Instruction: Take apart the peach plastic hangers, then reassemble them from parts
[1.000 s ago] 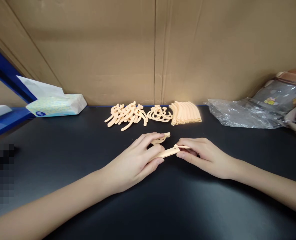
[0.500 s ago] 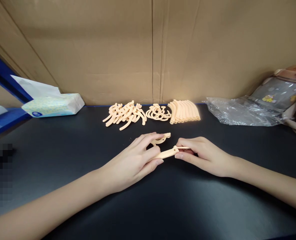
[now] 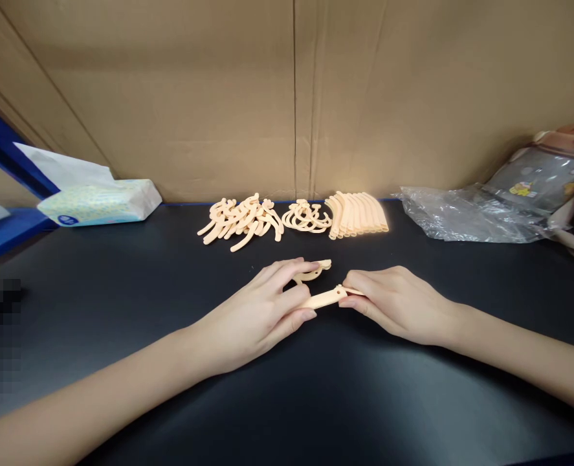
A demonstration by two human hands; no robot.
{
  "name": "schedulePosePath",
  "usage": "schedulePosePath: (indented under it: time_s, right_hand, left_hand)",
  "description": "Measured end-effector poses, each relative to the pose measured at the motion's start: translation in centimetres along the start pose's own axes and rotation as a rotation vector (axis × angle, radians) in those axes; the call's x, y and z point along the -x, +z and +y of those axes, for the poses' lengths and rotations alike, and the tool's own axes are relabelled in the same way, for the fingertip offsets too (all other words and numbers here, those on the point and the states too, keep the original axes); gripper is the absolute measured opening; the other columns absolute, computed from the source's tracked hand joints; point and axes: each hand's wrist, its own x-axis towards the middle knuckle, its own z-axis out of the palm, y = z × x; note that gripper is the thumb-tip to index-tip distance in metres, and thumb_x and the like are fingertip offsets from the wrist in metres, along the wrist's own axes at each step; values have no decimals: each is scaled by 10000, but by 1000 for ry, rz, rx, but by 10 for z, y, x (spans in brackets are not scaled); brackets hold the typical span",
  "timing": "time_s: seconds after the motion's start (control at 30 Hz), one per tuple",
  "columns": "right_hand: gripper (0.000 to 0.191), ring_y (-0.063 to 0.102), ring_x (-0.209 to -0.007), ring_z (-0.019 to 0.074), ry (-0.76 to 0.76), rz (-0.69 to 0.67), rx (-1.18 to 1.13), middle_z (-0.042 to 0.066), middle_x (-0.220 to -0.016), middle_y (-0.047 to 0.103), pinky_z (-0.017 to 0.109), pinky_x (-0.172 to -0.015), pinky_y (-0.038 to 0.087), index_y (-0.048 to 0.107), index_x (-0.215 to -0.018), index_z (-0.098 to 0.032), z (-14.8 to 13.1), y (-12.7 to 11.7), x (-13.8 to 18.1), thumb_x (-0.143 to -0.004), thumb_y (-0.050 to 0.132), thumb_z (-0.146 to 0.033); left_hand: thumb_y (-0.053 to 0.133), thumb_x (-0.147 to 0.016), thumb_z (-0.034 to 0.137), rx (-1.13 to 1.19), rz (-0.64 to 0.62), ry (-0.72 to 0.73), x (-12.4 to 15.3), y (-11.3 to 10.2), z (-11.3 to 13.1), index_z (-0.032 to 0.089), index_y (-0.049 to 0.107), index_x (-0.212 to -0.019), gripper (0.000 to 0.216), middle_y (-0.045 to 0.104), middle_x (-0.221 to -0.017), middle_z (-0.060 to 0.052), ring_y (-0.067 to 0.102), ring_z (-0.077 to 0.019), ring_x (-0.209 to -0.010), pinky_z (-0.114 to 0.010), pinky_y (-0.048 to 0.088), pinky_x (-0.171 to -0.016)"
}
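Note:
My left hand (image 3: 262, 310) is closed around a beige plastic arm (image 3: 323, 299), its thumb and fingers pressing on the near side. This arm has a small round hole close to its right end. Beyond it, a curved beige part (image 3: 310, 275), also with a hole, shows under the same hand's fingers; whether the two are joined is hidden. My right hand (image 3: 396, 301) pinches a thin beige strip (image 3: 353, 291) between thumb and fingers, right at the holed end of the arm. The strip's far end is covered by the fingers.
Along the back of the black table (image 3: 287, 401) lie a pile of curved beige arms (image 3: 242, 220), a heap of thin beige hooks (image 3: 306, 217) and a row of beige curved tubes (image 3: 357, 213). A tissue pack (image 3: 102, 204) stands left, a clear plastic bag (image 3: 466, 217) right.
My right hand has turned slightly, and the strip in it now slants downward to the right instead of lying nearly level. My left hand keeps its hold.

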Motion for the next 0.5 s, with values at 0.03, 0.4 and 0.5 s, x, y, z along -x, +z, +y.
schedulePosePath:
  time_s: [0.03,0.4,0.5]
  right_hand:
    - [373,437,-443,102,-27,23,47,-28,-594,512,243,-441,248,449,-753,-201,0,0,0,-1016,255,-382]
    - [383,474,-496,123,-176,166,408,1,-613,536,271,-493,308,528,-727,-176,-4,-2,0,-1010,298,-293]
    - [372,447,-502,128,-208,189,467,3,-604,521,278,-507,307,530,-698,-176,-6,-4,0,-999,338,-281]
  left_hand:
    - [420,-966,244,-5,-4,1,0,0,0,183,575,-900,179,453,-1411,-92,365,-233,-1345,-398,387,-1092]
    - [399,-981,263,-49,-28,7,1,0,0,176,563,-921,195,416,-1443,-85,325,-212,-1369,-371,343,-1123]
    - [388,-985,263,-60,-40,8,0,0,0,176,564,-922,207,411,-1445,-87,318,-213,-1372,-377,347,-1120]
